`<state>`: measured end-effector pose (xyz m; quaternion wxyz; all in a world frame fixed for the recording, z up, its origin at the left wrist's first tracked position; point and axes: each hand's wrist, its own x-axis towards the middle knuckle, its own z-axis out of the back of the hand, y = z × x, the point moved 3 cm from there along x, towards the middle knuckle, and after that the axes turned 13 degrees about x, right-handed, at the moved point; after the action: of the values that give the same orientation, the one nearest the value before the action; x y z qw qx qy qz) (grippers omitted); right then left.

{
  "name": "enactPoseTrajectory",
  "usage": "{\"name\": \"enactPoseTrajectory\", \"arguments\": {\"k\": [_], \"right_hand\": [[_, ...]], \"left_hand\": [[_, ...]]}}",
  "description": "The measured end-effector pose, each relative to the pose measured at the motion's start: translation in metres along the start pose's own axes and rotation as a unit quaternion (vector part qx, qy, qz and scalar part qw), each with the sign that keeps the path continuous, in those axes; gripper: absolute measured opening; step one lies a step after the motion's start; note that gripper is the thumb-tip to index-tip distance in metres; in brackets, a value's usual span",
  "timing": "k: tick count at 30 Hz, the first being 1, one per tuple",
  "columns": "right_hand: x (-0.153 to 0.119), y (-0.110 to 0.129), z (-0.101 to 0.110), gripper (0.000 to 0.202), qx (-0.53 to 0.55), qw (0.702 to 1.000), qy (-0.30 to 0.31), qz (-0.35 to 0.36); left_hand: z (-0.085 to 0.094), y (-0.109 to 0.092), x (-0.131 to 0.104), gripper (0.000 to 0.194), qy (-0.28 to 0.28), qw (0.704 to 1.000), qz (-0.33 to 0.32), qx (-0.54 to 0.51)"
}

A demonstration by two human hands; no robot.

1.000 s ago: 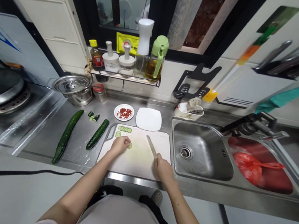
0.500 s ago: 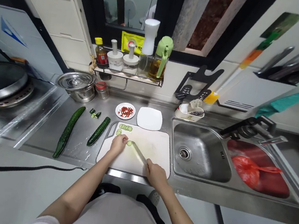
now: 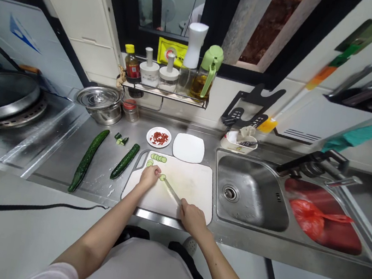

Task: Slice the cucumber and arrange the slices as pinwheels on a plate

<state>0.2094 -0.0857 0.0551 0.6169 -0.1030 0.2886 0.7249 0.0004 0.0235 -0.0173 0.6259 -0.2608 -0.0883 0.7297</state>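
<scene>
My right hand (image 3: 191, 217) grips a knife (image 3: 172, 192) by its handle, with the blade slanting up and left over the white cutting board (image 3: 193, 182). A small pale green cucumber slice (image 3: 162, 177) lies at the blade's tip. Just left of that slice, my left hand (image 3: 150, 177) is closed, thumb and fingers drawn together; whatever they may pinch is too small to make out. Behind my left hand, a row of cucumber slices (image 3: 158, 158) lies along the board's far left, and another slice (image 3: 149, 163) sits close to my fingers.
Left of the board are a cut cucumber (image 3: 125, 161), a long whole cucumber (image 3: 88, 161) and small cucumber pieces (image 3: 121, 139). A plate of chopped red bits (image 3: 150, 142) and a white square plate (image 3: 189, 148) stand behind it. The sink (image 3: 251, 191) is at right.
The camera view has shifted slightly, moving the scene a little to the right. My left fingers appear marginally farther from the slice at the knife tip; the knife remains in my right hand.
</scene>
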Motion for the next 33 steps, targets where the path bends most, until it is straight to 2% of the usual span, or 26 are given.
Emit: {"name": "enactPoseTrajectory", "arguments": {"k": [17,33], "right_hand": [[0.005,0.006,0.008,0.030,0.021,0.999,0.042,-0.012],[0.017,0.013,0.013,0.033,0.010,0.999,0.053,-0.006]], "left_hand": [[0.000,0.000,0.003,0.015,0.010,1.000,0.005,-0.007],[0.001,-0.001,0.004,0.016,0.024,1.000,0.014,-0.010]]}}
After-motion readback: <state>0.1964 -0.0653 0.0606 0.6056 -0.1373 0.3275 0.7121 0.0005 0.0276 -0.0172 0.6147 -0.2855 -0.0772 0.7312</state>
